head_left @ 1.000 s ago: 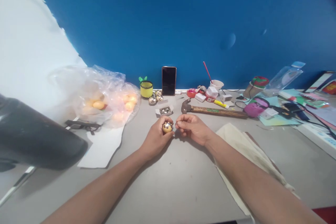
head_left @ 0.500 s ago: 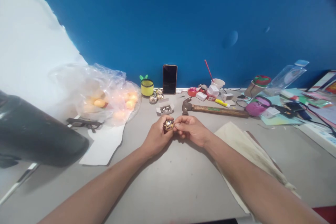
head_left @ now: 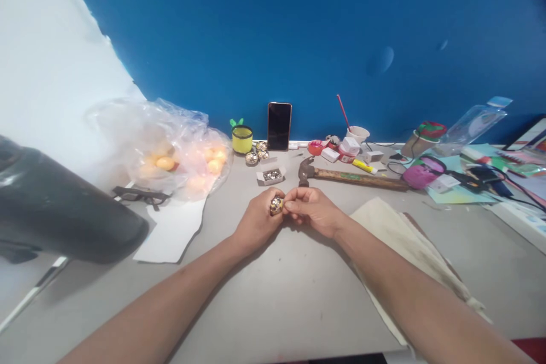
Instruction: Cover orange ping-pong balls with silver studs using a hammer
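As I watched through the head camera, the left hand [head_left: 260, 217] was clamped around the studded ball [head_left: 276, 205] above the grey table [head_left: 273, 296]. The right hand [head_left: 313, 210] had its thumb and fingertips pinched together right beside it — whether they gripped anything small, I could not tell. Just beyond the hands I saw the open box [head_left: 271, 176] of small metal pieces, with the hammer [head_left: 350, 177] lying to its right. Three shiny balls [head_left: 257, 154] sat behind the box — near the upright phone [head_left: 279, 127].
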The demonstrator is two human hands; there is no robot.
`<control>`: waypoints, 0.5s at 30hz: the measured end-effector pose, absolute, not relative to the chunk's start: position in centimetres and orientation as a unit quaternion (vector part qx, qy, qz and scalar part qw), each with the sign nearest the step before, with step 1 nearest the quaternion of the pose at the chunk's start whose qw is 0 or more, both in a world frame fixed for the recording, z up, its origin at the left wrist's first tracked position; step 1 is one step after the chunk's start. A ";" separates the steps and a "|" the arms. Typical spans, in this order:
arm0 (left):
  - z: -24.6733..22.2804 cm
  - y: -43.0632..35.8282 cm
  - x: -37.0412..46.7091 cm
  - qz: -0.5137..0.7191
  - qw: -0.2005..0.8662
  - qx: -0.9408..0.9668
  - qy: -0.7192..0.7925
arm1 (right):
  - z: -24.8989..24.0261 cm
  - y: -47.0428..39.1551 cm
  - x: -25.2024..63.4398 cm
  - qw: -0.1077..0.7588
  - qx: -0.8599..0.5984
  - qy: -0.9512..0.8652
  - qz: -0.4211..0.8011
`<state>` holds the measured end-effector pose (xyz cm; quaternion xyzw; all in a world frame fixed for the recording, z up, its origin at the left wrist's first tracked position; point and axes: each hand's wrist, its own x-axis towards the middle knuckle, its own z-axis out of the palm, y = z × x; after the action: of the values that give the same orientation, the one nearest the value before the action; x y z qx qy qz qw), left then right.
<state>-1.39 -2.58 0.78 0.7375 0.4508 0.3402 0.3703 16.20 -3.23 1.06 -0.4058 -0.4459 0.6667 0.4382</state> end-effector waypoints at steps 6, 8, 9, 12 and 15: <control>0.5 -2.7 -1.3 0.338 0.364 0.735 0.462 | 1.0 -3.2 16.2 0.422 -0.416 -0.468 0.656; 0.5 -2.7 -1.3 0.337 0.367 0.733 0.464 | 0.9 -3.2 16.2 0.422 -0.418 -0.472 0.652; 0.5 -2.8 -1.3 0.336 0.368 0.732 0.464 | 0.9 -3.2 16.2 0.421 -0.419 -0.473 0.651; 0.5 -2.8 -1.3 0.334 0.363 0.732 0.470 | 0.8 -3.2 16.1 0.417 -0.422 -0.475 0.650; 0.6 -2.9 -1.1 0.330 0.349 0.735 0.478 | 0.9 -3.3 16.1 0.418 -0.419 -0.477 0.650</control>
<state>-1.15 -2.85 0.62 0.7351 0.4782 0.3305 0.3489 16.08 -3.28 0.87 -0.4192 -0.4768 0.6498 0.4180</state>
